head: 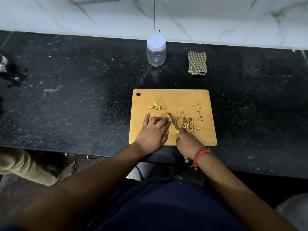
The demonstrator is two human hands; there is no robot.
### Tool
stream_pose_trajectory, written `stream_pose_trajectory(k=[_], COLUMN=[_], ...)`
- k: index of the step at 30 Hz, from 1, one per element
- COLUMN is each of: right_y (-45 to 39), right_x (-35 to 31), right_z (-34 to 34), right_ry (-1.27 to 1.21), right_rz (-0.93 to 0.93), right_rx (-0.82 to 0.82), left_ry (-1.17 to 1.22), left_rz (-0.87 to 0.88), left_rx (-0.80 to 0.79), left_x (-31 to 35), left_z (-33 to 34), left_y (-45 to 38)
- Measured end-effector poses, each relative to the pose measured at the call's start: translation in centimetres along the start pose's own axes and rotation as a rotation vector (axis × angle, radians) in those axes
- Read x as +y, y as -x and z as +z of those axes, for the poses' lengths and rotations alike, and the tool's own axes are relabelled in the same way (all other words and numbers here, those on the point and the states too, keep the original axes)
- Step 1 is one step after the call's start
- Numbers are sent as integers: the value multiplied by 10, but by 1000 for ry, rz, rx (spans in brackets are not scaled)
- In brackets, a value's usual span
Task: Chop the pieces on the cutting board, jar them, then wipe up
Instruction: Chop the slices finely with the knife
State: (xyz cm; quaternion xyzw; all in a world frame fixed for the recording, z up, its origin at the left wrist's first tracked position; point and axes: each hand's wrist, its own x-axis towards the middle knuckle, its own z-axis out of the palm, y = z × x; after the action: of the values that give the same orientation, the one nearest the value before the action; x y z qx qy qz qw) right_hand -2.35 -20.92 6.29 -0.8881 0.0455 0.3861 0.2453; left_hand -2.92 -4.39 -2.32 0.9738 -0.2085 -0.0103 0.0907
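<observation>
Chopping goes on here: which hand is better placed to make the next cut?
Right hand: it holds the knife, blade at the pieces on the cutting board. Left hand lies flat, steadying them.

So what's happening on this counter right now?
A person is chopping at a wooden cutting board. The left hand pins pieces down while the right hand works a small knife beside it. Cut strips lie right of the blade; a few uncut pieces wait further back. The jar stands lidded and empty, with a folded checked cloth lying nearby.
</observation>
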Motion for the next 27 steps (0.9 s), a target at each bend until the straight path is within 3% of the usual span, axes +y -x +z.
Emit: stream_pose_trajectory(k=[13,20,27], right_y=[-8,-1,13], right_x=[3,20,32], right_z=[2,12,7], right_ry=[66,124,121], right_rz=[11,-75,-90], right_rx=[-52,11,-57], left_ry=[-28,-50,-48], left_rz=[-1,-15,-26], left_rx=[27,-2,-12], left_x=[3,4,6], left_z=[0,-4,-5], left_y=[0,-2,-1])
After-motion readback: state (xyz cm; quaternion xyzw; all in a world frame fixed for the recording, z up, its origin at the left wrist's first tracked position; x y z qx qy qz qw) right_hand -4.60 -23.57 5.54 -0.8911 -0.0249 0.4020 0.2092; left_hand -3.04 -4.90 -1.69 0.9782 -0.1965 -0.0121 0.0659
